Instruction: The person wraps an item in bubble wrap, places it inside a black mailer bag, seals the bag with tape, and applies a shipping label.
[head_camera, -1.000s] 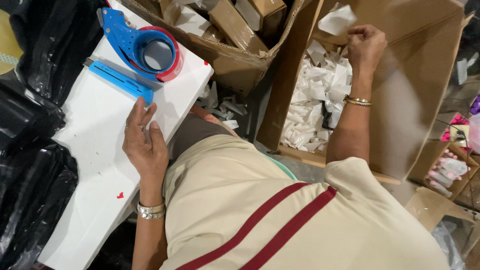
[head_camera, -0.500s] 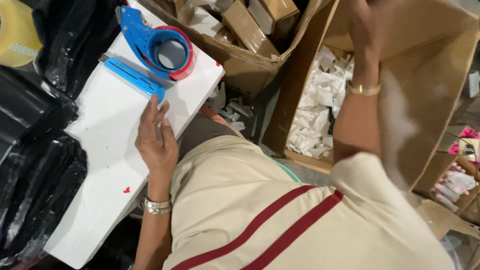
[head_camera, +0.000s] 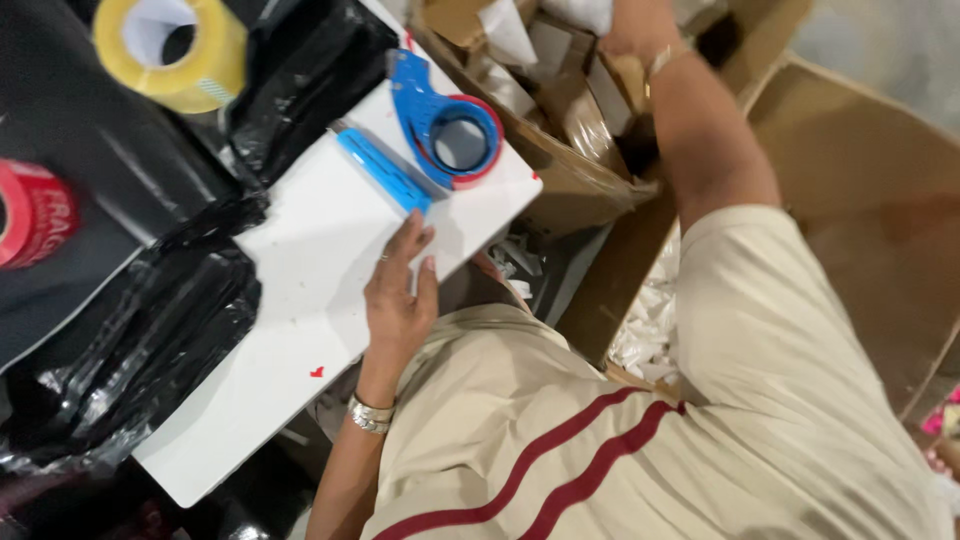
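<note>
Reaching into the open cardboard box (head_camera: 560, 170), the right hand (head_camera: 630, 30) was digging among small packets (head_camera: 545, 60), its grip hidden at the frame's edge; picking seemed underway, and lifting one out called for a firm pinch; the left hand (head_camera: 400, 300) lay flat and released on the white board (head_camera: 300, 290), just below the blue tape dispenser (head_camera: 440, 125).

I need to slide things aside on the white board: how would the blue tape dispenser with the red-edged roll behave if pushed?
The blue tape dispenser lies flat on its side on the white board, so it would probably slide, not roll. It looks like rigid plastic, likely light. The board looks smooth, so it could skid easily.
</note>
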